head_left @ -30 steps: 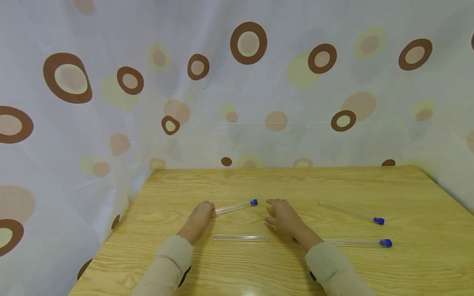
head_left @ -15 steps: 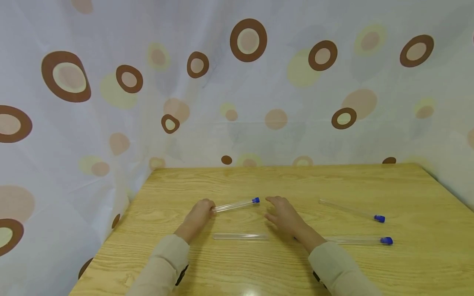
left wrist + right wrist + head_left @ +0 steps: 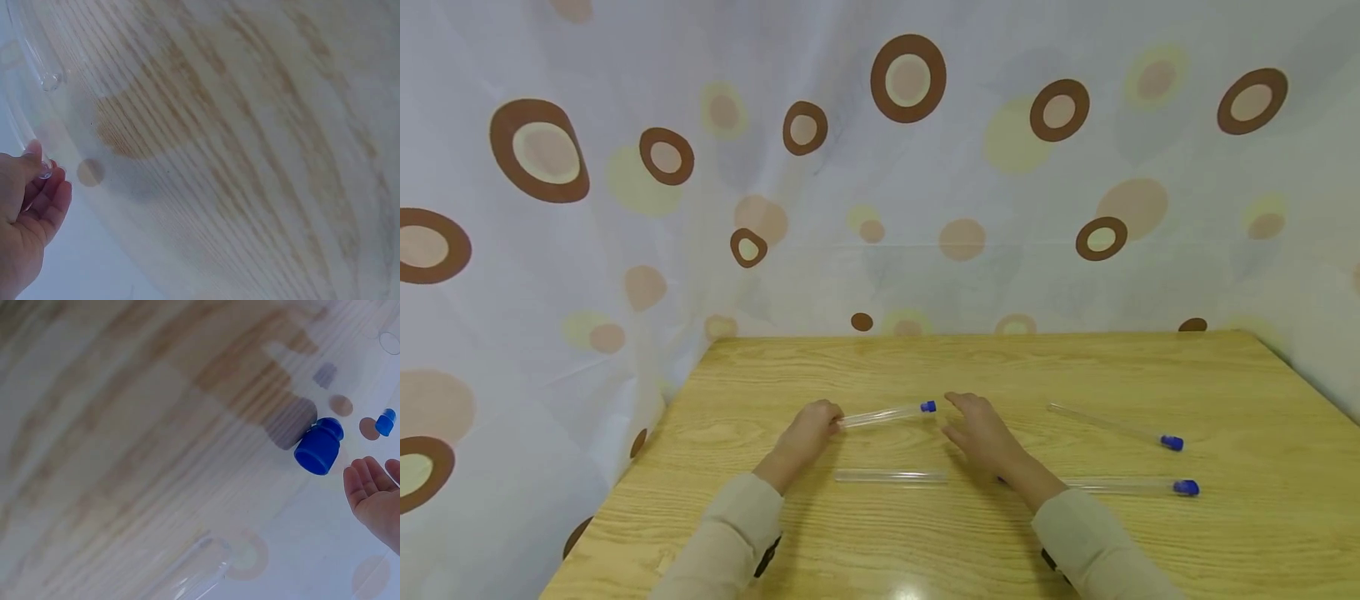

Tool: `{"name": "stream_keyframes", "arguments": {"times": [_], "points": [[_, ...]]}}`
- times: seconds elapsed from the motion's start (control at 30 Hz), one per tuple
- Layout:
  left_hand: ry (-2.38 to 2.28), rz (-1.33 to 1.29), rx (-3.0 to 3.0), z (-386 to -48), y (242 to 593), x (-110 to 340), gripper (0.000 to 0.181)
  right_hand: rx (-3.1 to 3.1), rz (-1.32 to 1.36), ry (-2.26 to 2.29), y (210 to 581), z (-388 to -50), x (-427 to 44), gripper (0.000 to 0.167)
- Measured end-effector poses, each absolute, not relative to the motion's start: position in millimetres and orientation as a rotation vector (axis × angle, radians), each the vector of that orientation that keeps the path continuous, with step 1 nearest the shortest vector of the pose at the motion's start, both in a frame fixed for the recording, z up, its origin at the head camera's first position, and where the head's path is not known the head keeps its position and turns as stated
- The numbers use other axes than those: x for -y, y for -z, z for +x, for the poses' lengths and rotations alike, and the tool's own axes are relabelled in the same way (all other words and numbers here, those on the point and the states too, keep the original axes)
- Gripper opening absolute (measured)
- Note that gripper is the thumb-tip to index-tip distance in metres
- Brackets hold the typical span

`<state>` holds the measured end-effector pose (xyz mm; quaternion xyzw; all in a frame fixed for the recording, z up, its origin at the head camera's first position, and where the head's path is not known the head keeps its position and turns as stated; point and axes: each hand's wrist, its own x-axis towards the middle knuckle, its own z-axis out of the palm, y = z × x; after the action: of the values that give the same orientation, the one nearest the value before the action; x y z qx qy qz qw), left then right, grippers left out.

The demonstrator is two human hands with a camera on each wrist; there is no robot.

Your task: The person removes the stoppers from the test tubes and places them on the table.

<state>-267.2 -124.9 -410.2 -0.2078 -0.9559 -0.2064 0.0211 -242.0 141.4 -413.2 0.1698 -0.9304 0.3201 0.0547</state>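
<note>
My left hand (image 3: 808,433) pinches the bottom end of a clear test tube (image 3: 880,416) with a blue cap (image 3: 928,407) at its far end. In the left wrist view, thumb and fingers of the left hand (image 3: 31,212) meet at the tube's rounded tip. Just right of that cap, my right hand (image 3: 985,433) holds nothing, its fingers extended and a small gap away. An uncapped test tube (image 3: 891,476) lies in front, between the forearms. A loose blue cap (image 3: 319,447) sits on the table, mostly hidden under the right wrist in the head view.
On the right, two capped test tubes lie on the wooden table: a slanted tube (image 3: 1108,422) and, nearer, a level tube (image 3: 1127,485) partly behind the right forearm. A patterned curtain (image 3: 880,192) hangs behind the table (image 3: 880,550) and along its sides.
My left hand has moved the capped tube slightly right, so its cap is closer to my right hand. The right hand has barely shifted; the other tubes stay put.
</note>
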Motion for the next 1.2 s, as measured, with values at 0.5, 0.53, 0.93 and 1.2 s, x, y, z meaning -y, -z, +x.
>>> {"name": "stream_keyframes", "arguments": {"times": [0.5,0.53,0.93,1.2], "points": [[0.647,-0.687,2.941,-260.5,408.7,125.0,0.016,2.808,0.57,-0.924,417.3,-247.7,-142.9,0.037],[0.652,-0.696,2.934,-260.4,409.2,124.7,0.015,2.809,0.57,-0.932,417.1,-247.5,-142.2,0.037],[0.676,-0.754,2.894,-256.5,409.1,119.1,0.015,2.76,0.614,-0.956,418.0,-246.8,-141.2,0.021],[0.731,-0.79,2.89,-254.9,405.1,116.1,0.014,2.748,0.626,-1.034,418.1,-248.3,-146.1,0.013]]}}
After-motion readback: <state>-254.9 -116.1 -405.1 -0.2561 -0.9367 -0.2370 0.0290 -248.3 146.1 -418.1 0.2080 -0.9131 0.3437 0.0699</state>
